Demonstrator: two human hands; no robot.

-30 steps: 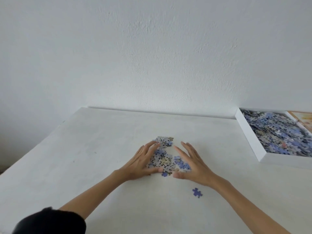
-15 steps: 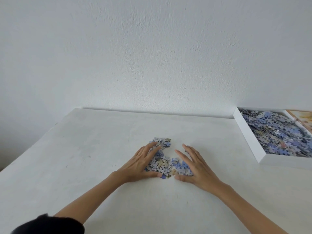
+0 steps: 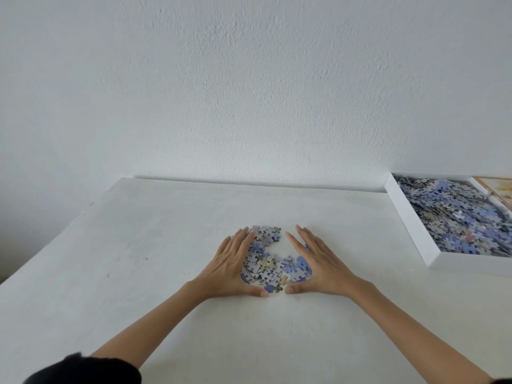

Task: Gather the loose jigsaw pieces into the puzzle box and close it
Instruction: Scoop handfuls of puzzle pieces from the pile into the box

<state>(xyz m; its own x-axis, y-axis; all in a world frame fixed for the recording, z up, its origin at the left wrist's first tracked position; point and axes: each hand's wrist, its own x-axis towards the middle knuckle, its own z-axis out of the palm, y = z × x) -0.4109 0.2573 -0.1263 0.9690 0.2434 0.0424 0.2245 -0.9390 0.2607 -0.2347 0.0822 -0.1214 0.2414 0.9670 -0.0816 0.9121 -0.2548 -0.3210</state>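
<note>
A small heap of loose jigsaw pieces, blue, grey and beige, lies on the white table in the middle. My left hand lies flat against the heap's left side, fingers apart, thumb under the near edge. My right hand cups the right side the same way, thumbs nearly meeting. Neither hand grips anything. The open white puzzle box sits at the far right, filled with many pieces.
A white wall rises behind the table's far edge. Past the box's right rim a beige printed sheet or lid shows partly, cut off by the frame. The table's left edge slants away at the left.
The single blue piece that lay near my right wrist is gone from there. My hands have drawn closer around the heap, thumbs now nearly touching, and the pieces are bunched tighter.
</note>
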